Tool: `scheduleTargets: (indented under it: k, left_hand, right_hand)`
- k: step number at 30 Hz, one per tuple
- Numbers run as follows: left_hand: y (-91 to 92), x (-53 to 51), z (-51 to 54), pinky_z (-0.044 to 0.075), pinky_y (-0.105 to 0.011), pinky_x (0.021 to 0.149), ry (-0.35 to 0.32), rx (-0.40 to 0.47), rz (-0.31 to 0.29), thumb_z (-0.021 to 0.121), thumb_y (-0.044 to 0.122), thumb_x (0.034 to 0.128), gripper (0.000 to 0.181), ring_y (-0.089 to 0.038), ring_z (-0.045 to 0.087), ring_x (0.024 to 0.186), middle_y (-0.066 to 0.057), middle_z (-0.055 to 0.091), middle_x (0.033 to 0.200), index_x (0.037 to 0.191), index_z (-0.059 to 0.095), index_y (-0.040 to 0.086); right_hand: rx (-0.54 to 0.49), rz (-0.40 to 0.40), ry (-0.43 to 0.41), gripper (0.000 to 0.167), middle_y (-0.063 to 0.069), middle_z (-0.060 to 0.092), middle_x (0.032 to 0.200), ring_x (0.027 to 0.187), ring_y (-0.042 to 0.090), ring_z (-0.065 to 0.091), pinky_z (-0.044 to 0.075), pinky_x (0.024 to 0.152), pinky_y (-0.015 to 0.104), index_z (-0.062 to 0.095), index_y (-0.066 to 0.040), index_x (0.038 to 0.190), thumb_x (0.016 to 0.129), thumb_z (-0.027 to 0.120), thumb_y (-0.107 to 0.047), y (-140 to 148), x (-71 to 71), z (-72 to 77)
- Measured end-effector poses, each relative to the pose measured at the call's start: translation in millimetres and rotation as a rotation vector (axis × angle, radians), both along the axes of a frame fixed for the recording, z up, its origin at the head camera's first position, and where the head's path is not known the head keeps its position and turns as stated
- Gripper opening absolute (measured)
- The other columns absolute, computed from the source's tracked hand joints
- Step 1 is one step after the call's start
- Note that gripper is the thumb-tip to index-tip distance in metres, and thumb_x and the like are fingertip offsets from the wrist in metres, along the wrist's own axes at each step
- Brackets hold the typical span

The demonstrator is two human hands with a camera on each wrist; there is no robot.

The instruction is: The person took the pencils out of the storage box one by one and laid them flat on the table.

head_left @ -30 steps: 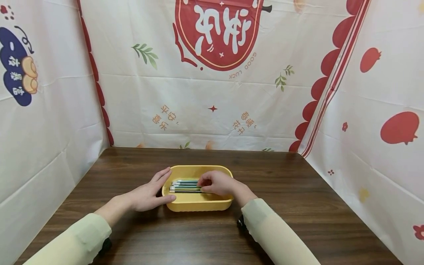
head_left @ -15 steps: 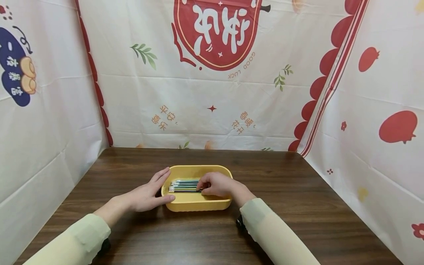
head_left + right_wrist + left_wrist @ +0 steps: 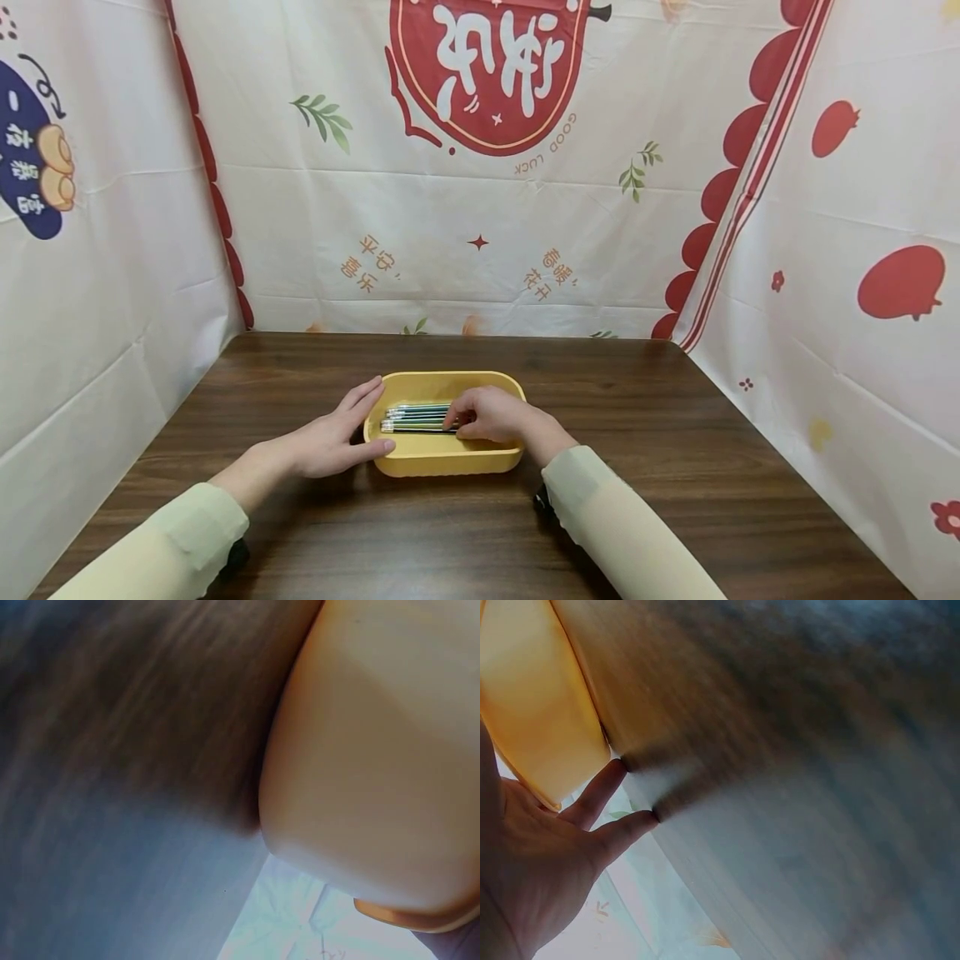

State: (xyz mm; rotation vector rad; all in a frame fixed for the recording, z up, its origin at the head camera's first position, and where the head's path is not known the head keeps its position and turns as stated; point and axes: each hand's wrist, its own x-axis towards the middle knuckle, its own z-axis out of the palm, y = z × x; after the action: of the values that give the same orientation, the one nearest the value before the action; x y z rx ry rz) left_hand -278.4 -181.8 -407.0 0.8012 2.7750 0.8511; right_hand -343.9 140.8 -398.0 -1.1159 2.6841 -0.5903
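Note:
A yellow plastic basket point(image 3: 450, 465) stands on the table, with several striped pencils point(image 3: 420, 418) lying side by side in it, their ends with white tips toward the left. My left hand point(image 3: 330, 442) spreads along the basket's left end, thumb and forefinger touching the rim. In the left wrist view, two straight fingers point(image 3: 615, 834) of that hand reach down to the tabletop beside the basket. My right hand point(image 3: 497, 414) reaches in over the right end. Its curled fingers and thumb pinch at the pencils and hide their right ends. The right wrist view shows mostly the basket wall point(image 3: 375, 765).
Dark wood table point(image 3: 450, 550) surrounds the basket on every side. Printed cloth walls close in the back point(image 3: 480, 200), the left point(image 3: 112, 292) and the right point(image 3: 825, 333).
The fingertips of my right hand have come down and nearer the thumb across the pencils. My left hand stays at the basket's left end. The head view shifts slightly.

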Motion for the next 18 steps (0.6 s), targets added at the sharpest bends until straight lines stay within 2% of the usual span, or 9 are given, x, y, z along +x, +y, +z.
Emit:
scheduleTargets:
  k: [12, 18]
  left_hand:
    - [-0.8, 2.4, -1.3, 0.037, -0.068, 0.125, -0.009, -0.006, -0.001, 0.063, 0.062, 0.1068, 0.101, -0.046, 0.034, 0.163, -0.012, 0.004, 0.186, 0.178, 0.012, 0.011]
    - [-0.3, 1.2, 1.3, 0.039, -0.069, 0.123, -0.01, -0.025, 0.003, 0.062, 0.064, 0.1066, 0.101, -0.049, 0.042, 0.157, -0.011, 0.003, 0.186, 0.178, 0.012, 0.013]
  right_hand:
    - [0.014, 0.001, 0.013, 0.017, -0.008, 0.072, 0.096, 0.084, 0.005, 0.058, 0.051, 0.079, 0.026, 0.086, -0.02, 0.112, 0.1, 0.08, -0.009, -1.0, -0.2, -2.0]
    - [0.013, 0.008, 0.021, 0.018, -0.008, 0.073, 0.096, 0.083, 0.005, 0.058, 0.051, 0.079, 0.025, 0.086, -0.02, 0.112, 0.1, 0.08, -0.008, -0.4, -1.3, -1.2]
